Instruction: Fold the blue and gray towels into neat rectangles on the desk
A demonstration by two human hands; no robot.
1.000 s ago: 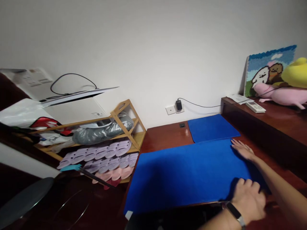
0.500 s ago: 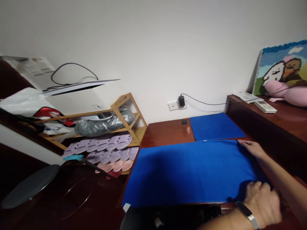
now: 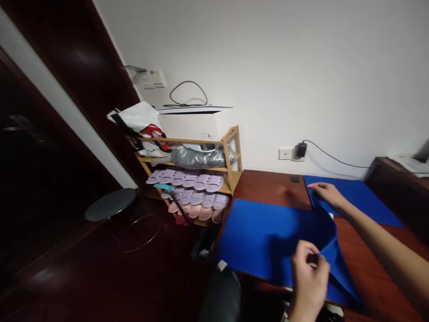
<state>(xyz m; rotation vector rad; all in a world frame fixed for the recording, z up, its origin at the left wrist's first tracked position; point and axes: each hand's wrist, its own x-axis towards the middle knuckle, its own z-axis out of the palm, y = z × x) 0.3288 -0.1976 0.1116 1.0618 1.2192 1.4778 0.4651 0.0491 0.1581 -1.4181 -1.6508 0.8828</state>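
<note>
A large blue cloth (image 3: 258,237) lies on the reddish-brown table (image 3: 268,188), its right part lifted and curling over to the left. My left hand (image 3: 310,277) is closed in a pinch on the cloth at the near side, above the table's front edge. Farther back, my right hand (image 3: 328,195) pinches the far corner of the same cloth, over the left part of a smaller blue cloth (image 3: 362,197). That smaller cloth lies flat near the wall.
Left of the table stands a wooden rack (image 3: 234,176) with slippers, bagged items and a white box (image 3: 189,126). A round stool (image 3: 112,204) is farther left. A black adapter (image 3: 301,150) sits in the wall socket, its cable running right to a raised brown ledge (image 3: 385,174).
The view has swung left. Both hands have lifted the large cloth's right end and brought it leftward, baring table beneath. My left hand has turned upright.
</note>
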